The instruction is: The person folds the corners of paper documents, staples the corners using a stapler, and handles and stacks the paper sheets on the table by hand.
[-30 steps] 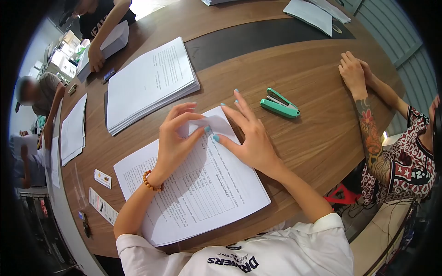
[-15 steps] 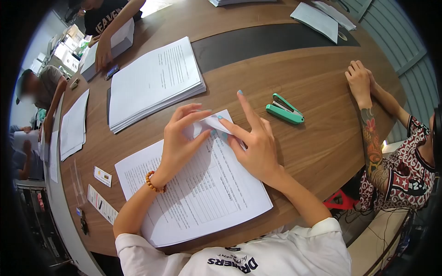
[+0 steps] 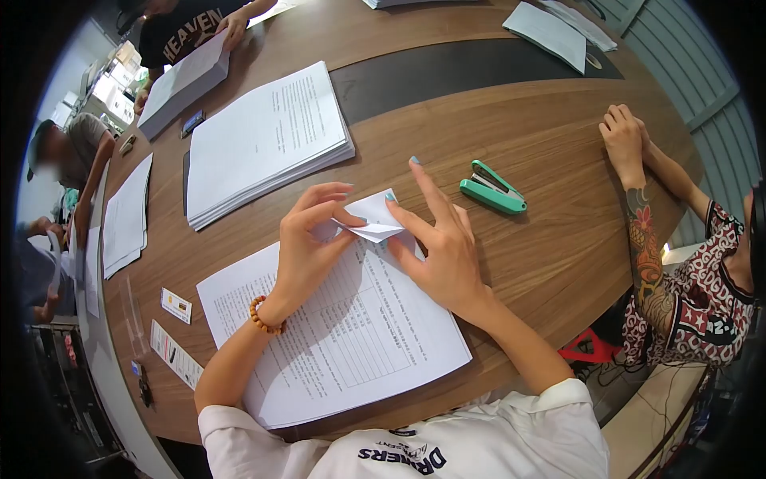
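A printed stack of paper sheets (image 3: 351,335) lies on the table in front of me, its far corner bent up into a fold. My left hand (image 3: 313,239), with a bead bracelet (image 3: 267,315) at the wrist, pinches that fold from the left. On the other side my right hand (image 3: 443,255) has its thumb and one finger at the same folded corner, with another finger stretched out away from it. Just beyond my right hand is a green stapler (image 3: 493,189), touched by neither hand.
A thicker paper stack (image 3: 267,136) lies farther off, beside another person holding a thick paper block (image 3: 185,84). Cards (image 3: 176,305) and thin papers (image 3: 128,211) lie to the left. At the right rest another person's clasped hands (image 3: 624,144).
The fold at the corner has changed shape, and my left fingers have moved slightly on it. Across the table, the person's arm has drawn back and a hand now grips the paper block.
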A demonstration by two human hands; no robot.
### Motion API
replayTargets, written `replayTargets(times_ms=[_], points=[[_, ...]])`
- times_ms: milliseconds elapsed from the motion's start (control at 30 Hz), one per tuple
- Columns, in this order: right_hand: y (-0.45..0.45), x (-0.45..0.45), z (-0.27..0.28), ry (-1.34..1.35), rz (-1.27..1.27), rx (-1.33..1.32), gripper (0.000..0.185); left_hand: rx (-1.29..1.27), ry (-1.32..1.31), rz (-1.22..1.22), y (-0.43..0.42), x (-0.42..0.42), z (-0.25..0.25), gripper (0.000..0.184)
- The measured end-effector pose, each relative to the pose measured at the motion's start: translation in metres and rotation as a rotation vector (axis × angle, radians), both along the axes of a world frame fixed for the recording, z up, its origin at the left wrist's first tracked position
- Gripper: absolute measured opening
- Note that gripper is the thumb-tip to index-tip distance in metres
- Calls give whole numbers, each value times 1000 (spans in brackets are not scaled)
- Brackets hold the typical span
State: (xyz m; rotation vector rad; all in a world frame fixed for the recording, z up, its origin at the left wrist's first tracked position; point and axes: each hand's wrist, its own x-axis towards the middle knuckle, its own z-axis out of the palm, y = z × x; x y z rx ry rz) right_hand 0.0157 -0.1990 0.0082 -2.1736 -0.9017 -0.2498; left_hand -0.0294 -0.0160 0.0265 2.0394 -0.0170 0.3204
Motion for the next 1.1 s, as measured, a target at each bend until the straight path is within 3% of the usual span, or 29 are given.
replayTargets(times_ms=[200,300,367,400,467,500,567,967,1100], points=[[2,-1,-4,-25,0,49,31,-49,26,11,-1,1,1,14],[2,-1,-4,-63,-7,51,34,138,-11,28,-1,1,3,14],[2,-1,-6,-77,-25,63,36,-145,87,131,-9,0,11,17],[2,-2,-5,-77,-27,65,36,-142,87,129,-6,-1,9,17],[1,-3,-1,119,-42,72,37,128,70,10,2,-1,2,17],[1,-3,-1,119,-44,73,37,129,70,8,1,0,2,17],[1,-1,-1,74,-11,47,36,-5,-44,29,-4,0,2,16],[2,-2,-7,-80,-22,51,35,-33,12,96,-3,0,0,18],[3,-4,-3,66,-62,92,36,-73,114,69,-2,-1,3,18]])
